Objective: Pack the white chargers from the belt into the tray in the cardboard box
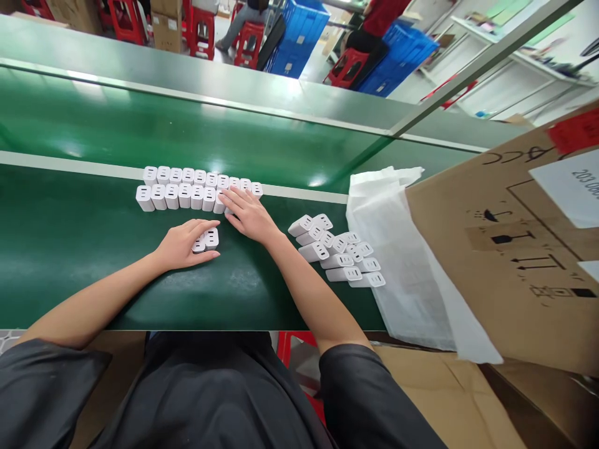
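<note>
Two lines of white USB charger blocks (172, 194) stand upright on the green table, ports facing up. My right hand (250, 215) lies with fingers stretched over the right end of these lines, touching the blocks there and hiding some of them. Closer to me, my left hand (180, 244) curls its thumb and fingers around a few white chargers (212, 238); its palm side hides part of them. Right of my right forearm, several more chargers (337, 259) lie tilted in a loose cluster, with their port ends toward the right.
A green work surface (84, 243) with a pale strip (70, 163) spans the view. At right, white sheeting (397, 249) hangs beside a large cardboard box (515, 237). Beyond the table are blue crates (299, 37), red stools (203, 28) and seated people.
</note>
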Demonstrator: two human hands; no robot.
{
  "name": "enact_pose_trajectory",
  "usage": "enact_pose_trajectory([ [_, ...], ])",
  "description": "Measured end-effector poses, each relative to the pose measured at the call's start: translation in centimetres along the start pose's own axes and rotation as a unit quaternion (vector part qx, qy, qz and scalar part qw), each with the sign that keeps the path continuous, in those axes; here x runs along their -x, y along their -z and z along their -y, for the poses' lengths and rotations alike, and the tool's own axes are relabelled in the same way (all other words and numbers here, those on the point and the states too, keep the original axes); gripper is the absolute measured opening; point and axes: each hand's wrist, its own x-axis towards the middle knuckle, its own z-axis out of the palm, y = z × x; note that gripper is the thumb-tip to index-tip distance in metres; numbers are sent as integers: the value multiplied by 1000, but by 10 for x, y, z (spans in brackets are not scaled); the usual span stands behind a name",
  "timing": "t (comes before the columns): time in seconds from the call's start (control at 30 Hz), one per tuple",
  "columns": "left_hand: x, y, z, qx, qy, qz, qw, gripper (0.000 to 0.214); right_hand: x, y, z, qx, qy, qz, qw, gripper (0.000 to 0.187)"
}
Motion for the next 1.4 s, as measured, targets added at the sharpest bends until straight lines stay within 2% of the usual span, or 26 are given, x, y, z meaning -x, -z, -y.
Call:
enact_pose_trajectory([
  [0.17, 0, 0, 0, -7, -11, -4, 1000, 59, 23, 7, 15, -32, 11, 3, 999, 49],
  [0.3, -2, 1, 0, -23, -4, -6, 1000, 49, 48, 14, 35, -44, 12, -6, 999, 49],
  [0.43, -4, 8, 6, -38, 4, 3, 999, 42, 65, 21, 54, -61, 32, 12, 998, 50],
  [0.53, -5, 17, 8, -51, -2, 26, 998, 42, 73, 31, 59, -79, 60, 25, 995, 58],
  [0.6, -6, 22, 6, -63, -8, 41, 997, 46, 81, 39, 57, -90, 34, 11, 995, 69],
  [0.7, -6, 26, -2, -70, -26, 51, 996, 53, 98, 46, 53, -121, -48, -14, 991, 84],
  [0.77, -6, 25, -7, -71, -42, 45, 996, 58, 109, 45, 52, -150, -78, -20, 985, 76],
  [0.87, -5, 20, -12, -80, -56, 24, 995, 65, 120, 39, 51, -187, -75, -38, 979, 42],
  [0.97, -5, 15, -15, -101, -73, 13, 992, 67, 120, 37, 41, -221, -79, -65, 970, 23],
  [1.07, -8, 12, -19, -126, -89, 7, 988, 69, 110, 39, 21, -241, -121, -88, 959, 31],
  [1.1, -9, 11, -20, -132, -88, 8, 987, 70, 106, 40, 14, -245, -127, -75, 958, 37],
  [1.2, -15, 5, -26, -145, -72, 27, 986, 79, 91, 41, -1, -253, -108, 25, 961, 61],
  [1.27, -19, 1, -29, -153, -61, 39, 986, 81, 83, 39, -5, -264, -92, 74, 957, 70],
  [1.4, -20, -7, -30, -166, -64, 41, 983, 58, 78, 28, -3, -295, -63, 59, 952, 61],
])
